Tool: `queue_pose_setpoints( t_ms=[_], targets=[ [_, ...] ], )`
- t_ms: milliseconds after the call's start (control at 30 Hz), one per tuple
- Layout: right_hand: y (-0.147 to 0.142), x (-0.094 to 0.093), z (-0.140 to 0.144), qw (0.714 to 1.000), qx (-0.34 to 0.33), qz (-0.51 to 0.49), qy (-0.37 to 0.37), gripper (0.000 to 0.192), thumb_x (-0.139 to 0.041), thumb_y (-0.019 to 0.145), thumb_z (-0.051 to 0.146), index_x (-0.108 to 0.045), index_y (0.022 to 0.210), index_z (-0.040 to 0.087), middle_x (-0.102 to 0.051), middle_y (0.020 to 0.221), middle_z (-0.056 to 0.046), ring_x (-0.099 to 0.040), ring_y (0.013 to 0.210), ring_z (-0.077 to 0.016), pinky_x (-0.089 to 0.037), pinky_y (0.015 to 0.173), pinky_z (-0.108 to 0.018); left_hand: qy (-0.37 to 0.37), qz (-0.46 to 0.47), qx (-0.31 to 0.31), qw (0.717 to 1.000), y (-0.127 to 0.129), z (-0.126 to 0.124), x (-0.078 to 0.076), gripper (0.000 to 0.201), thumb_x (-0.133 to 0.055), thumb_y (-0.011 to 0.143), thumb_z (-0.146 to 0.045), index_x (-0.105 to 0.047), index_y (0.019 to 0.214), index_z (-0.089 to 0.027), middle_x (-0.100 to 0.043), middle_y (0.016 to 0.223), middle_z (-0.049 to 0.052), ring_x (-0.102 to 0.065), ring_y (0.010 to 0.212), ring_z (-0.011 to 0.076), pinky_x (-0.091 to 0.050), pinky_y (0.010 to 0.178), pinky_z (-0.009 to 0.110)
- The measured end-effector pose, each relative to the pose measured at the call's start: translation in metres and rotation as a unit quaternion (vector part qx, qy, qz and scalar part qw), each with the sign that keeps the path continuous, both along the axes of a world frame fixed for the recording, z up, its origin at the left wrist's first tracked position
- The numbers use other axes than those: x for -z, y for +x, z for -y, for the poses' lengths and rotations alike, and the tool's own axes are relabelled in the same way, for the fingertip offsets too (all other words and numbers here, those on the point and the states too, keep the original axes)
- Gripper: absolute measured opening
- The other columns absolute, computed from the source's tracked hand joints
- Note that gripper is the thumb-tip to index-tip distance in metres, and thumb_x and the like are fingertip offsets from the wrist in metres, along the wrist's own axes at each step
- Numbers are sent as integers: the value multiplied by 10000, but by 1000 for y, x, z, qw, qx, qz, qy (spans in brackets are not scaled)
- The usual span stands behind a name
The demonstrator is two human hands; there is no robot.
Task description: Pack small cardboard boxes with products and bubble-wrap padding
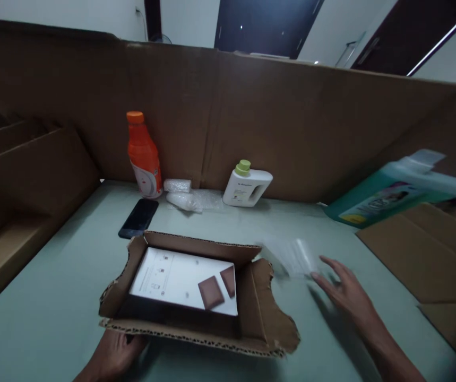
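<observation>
My left hand (118,350) is at the near left edge of an open cardboard box (259,307) and grips it from below; most of its fingers are hidden under the box. Inside the box lies a white printed carton (180,278) with brown squares pictured on it. The box appears tilted towards me. To the right, my right hand (345,292) hovers over the table with fingers apart. Just beyond its fingertips is a piece of clear plastic wrap (293,257), smeared by motion; I cannot tell whether the fingertips touch it.
Along the cardboard wall (283,116) stand an orange bottle (144,156), rolled bubble wrap (183,199) and a white bottle with a green cap (247,185). A black phone (139,217) lies behind the box. At right are a tilted teal jug (387,193) and cardboard flaps (427,249).
</observation>
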State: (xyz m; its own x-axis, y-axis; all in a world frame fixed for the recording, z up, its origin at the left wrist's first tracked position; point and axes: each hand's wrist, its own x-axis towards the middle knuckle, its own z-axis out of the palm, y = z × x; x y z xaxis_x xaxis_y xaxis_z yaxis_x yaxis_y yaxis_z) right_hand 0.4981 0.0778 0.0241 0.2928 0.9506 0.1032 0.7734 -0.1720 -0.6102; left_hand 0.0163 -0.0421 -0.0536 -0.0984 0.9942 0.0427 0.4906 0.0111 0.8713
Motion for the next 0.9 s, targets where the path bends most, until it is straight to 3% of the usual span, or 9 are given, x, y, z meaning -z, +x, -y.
queue_pose_setpoints(
  t_ms=[100, 167, 233, 333, 433, 533, 667, 767, 900],
  targets=[
    [-9, 10, 52, 999, -49, -7, 6, 699, -629, 780, 634, -591, 1364, 251, -463, 1535, -159, -591, 1236, -405, -580, 873, -504, -38, 15, 1, 999, -8, 7, -6, 626, -585, 776, -697, -694, 1174, -226, -751, 954, 125, -687, 1012, 374, -613, 798, 441],
    [-41, 17, 82, 981, -180, -56, -34, 709, -664, 825, 553, -485, 1468, 314, -457, 1550, -125, -599, 1244, -372, -546, 969, -536, -48, 3, -35, 998, -15, 13, -9, 632, -598, 764, -689, -689, 1190, -230, -758, 965, 126, -679, 1048, 379, -580, 902, 473],
    [-84, 23, 102, 945, -302, -113, -56, 818, -713, 824, 496, -373, 1543, 302, -444, 1558, -136, -495, 1361, -385, -455, 1072, -607, -61, -9, -56, 997, -21, 18, -10, 653, -610, 730, -710, -693, 1172, -236, -759, 957, 126, -673, 1058, 393, -554, 947, 504],
    [-142, 26, 100, 901, -375, -218, -13, 973, -765, 776, 501, -271, 1584, 279, -442, 1549, -148, -448, 1392, -388, -430, 1090, -622, -77, -15, -67, 995, -22, 14, -9, 676, -625, 681, -732, -694, 1139, -239, -753, 940, 116, -669, 1056, 412, -542, 954, 533],
    [-168, 24, 70, 898, -352, -261, 31, 883, -779, 769, 443, -360, 1530, 290, -517, 1480, -123, -498, 1338, -364, -453, 1069, -591, -61, -9, -80, 995, -11, -15, -15, 666, -636, 703, -702, -669, 1150, -209, -738, 999, 119, -657, 1069, 409, -520, 969, 542],
    [-169, 22, 37, 917, -296, -265, 45, 725, -782, 753, 366, -494, 1407, 243, -600, 1372, -122, -560, 1256, -343, -481, 1035, -559, -43, 30, -43, 998, 8, -59, -25, 704, -696, 693, -654, -616, 1191, -162, -716, 1073, 140, -659, 1070, 387, -539, 942, 504],
    [-158, 26, 18, 926, -285, -242, 45, 683, -733, 765, 292, -494, 1400, 211, -611, 1376, -130, -576, 1240, -314, -481, 1041, -524, -36, 73, -31, 996, 26, -97, -26, 757, -729, 700, -617, -544, 1269, -152, -686, 1173, 155, -627, 1169, 384, -528, 988, 493],
    [-130, 32, 22, 937, -293, -181, 61, 630, -688, 814, 289, -509, 1414, 216, -589, 1422, -124, -562, 1283, -296, -470, 1066, -498, -44, 84, -23, 995, 23, -91, -13, 723, -687, 771, -602, -496, 1362, -233, -654, 1281, 128, -588, 1249, 368, -460, 1084, 533],
    [-65, 39, 13, 982, -156, 57, 92, 336, -558, 912, 327, -677, 1211, 230, -685, 1282, -94, -619, 1207, -249, -489, 1049, -431, -59, 96, -58, 992, 18, -54, -9, 774, -663, 795, -617, -381, 1475, -379, -588, 1411, 75, -490, 1377, 344, -371, 1171, 554]
  ],
)
